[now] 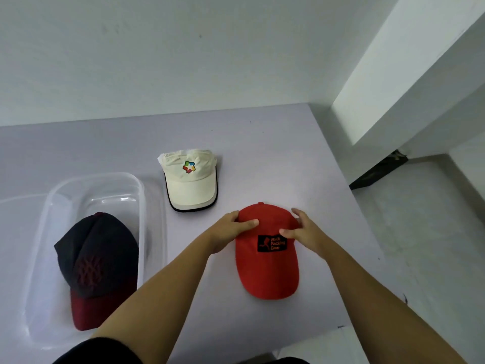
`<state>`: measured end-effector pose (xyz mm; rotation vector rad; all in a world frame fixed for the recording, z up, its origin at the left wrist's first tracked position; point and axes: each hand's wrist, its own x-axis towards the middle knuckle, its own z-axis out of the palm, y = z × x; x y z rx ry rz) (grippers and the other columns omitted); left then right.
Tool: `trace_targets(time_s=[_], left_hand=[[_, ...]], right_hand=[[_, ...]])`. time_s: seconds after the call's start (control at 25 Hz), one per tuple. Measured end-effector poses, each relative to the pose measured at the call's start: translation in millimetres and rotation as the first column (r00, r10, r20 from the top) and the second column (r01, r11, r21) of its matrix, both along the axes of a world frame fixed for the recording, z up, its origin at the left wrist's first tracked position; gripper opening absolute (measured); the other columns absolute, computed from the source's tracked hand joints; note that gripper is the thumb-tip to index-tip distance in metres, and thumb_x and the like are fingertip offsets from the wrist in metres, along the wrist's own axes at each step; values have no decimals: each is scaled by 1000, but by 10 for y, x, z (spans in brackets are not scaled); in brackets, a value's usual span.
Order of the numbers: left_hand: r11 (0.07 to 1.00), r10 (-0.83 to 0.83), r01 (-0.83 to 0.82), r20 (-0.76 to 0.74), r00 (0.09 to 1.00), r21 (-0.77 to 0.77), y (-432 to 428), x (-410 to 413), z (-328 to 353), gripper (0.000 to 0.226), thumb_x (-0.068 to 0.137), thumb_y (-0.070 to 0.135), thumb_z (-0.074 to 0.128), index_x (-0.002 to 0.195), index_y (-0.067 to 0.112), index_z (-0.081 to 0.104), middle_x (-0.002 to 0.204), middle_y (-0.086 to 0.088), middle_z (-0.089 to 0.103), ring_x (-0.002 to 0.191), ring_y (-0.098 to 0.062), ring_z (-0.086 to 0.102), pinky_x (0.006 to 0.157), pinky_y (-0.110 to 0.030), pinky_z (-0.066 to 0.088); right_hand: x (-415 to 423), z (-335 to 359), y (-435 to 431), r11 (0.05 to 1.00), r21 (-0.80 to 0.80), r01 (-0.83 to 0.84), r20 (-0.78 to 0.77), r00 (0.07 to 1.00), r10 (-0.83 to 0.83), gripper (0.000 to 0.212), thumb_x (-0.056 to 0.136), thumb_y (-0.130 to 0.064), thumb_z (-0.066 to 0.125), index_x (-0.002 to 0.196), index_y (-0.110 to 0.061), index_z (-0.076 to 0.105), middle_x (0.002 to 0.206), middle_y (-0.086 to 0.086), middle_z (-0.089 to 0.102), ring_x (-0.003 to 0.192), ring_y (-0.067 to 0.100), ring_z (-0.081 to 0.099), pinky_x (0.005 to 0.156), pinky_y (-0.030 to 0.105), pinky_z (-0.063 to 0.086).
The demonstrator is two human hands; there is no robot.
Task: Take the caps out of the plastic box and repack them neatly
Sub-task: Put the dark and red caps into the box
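A red cap (266,269) with a black patch lies on the table, brim toward me. My left hand (231,231) grips the left side of its crown, thumb on top. My right hand (304,232) touches the right side of the crown, fingers spread over the cloth. A cream cap (190,179) with a coloured logo lies flat farther back on the table. A dark navy cap (97,261) with a maroon brim sits inside the clear plastic box (143,206) at the left.
The pale grey table (275,158) ends at its right edge near a white wall corner, and its front edge runs close under my right forearm. A white wall stands behind the table. The floor shows at the right.
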<state>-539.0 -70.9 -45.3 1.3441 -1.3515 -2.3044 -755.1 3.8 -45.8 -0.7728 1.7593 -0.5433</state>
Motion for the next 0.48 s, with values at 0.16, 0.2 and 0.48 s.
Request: trace_targets(time_s=[0.16, 0.2, 0.48], left_hand=[[996, 83, -82, 23, 996, -45, 61, 31, 30, 30, 98, 31, 45, 109, 8, 60, 91, 3, 66, 77, -5, 64, 62, -11, 48], [991, 80, -70, 81, 994, -116, 75, 38, 23, 33, 98, 35, 43, 103, 8, 61, 86, 2, 62, 76, -9, 58, 64, -15, 46], [824, 332, -61, 392, 858, -564, 325, 312, -24, 30, 98, 25, 39, 90, 7, 62, 80, -3, 60, 74, -17, 53, 61, -26, 39]], right_hand=[[0, 27, 31, 994, -31, -101, 119, 988, 104, 52, 73, -19, 78, 120, -11, 56, 115, 3, 66, 105, 20, 64, 83, 26, 53], [38, 44, 47, 995, -62, -77, 131, 988, 85, 48, 75, -21, 77, 117, -13, 56, 113, 1, 66, 104, 18, 63, 82, 24, 53], [627, -34, 188, 987, -137, -85, 108, 989, 101, 24, 97, -36, 42, 78, -23, 46, 71, -10, 48, 65, 6, 44, 64, 21, 37]])
